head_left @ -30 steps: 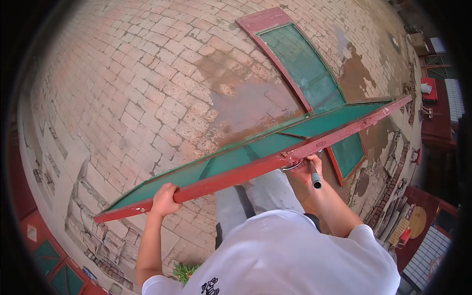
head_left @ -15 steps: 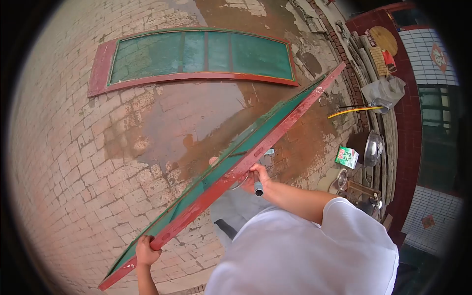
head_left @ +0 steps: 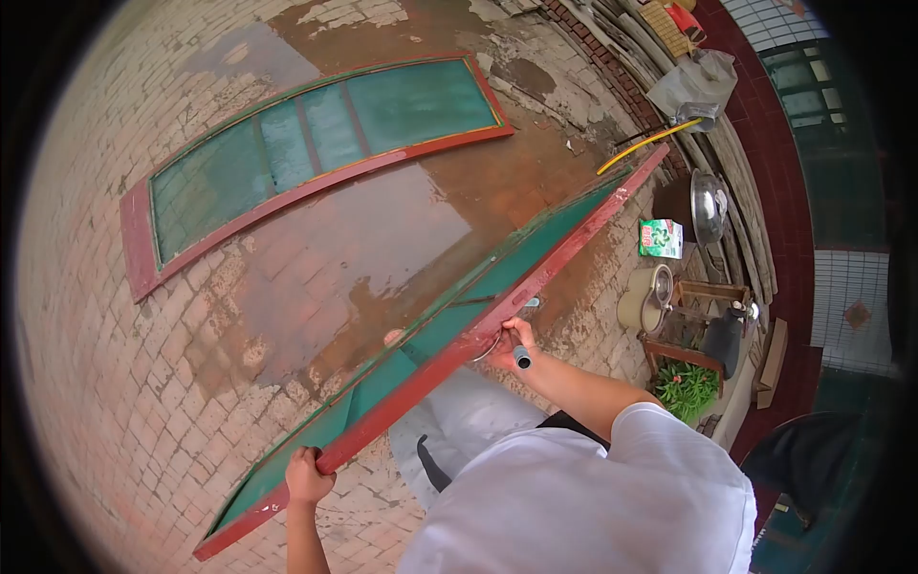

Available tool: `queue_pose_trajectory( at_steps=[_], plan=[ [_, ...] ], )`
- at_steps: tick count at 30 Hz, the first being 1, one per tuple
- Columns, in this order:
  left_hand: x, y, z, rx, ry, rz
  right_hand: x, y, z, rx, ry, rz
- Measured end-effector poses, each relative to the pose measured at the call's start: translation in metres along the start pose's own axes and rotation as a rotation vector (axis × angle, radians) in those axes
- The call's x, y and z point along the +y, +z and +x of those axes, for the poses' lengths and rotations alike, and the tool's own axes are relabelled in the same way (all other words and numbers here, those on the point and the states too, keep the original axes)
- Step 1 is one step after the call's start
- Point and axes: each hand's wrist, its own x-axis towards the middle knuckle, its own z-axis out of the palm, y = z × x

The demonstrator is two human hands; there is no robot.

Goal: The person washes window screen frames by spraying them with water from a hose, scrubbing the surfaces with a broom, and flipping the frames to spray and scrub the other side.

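A long red-framed screen panel (head_left: 411, 394) with green mesh is held up on edge, slanting from lower left to upper right. My left hand (head_left: 308, 475) is closed round its red edge near the lower-left end. Beside the middle of the same edge, my right hand (head_left: 513, 346) is closed on a grey metal tube (head_left: 521, 357); a thin curved metal piece shows at its fingers. Whether this hand also grips the frame is unclear. A second red-framed panel (head_left: 320, 182) with green mesh lies flat on the wet paving beyond.
On the right are a yellow hose (head_left: 650, 145), a metal basin (head_left: 709, 208), a green and white packet (head_left: 661, 238), a beige bucket (head_left: 644, 298), a wooden stand (head_left: 711, 291) and a green plant (head_left: 687, 390). Long poles (head_left: 751, 230) lie along the red-tiled wall base.
The view has swung to the right, bringing the basin, bucket and plant into sight. The held panel now slants more steeply. Both hands keep their places on or beside it.
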Motion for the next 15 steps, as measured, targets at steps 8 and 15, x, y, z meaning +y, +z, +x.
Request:
queue_pose_trajectory(
  at_steps=[8, 15],
  plan=[
    [0.072, 0.066, 0.087, 0.049, 0.102, 0.047, -0.104, -0.076, 0.079, -0.018, -0.167, 0.145],
    [0.103, 0.142, 0.133, 0.091, 0.135, 0.068, -0.146, -0.155, 0.149, -0.277, -0.254, -0.011]
  ],
)
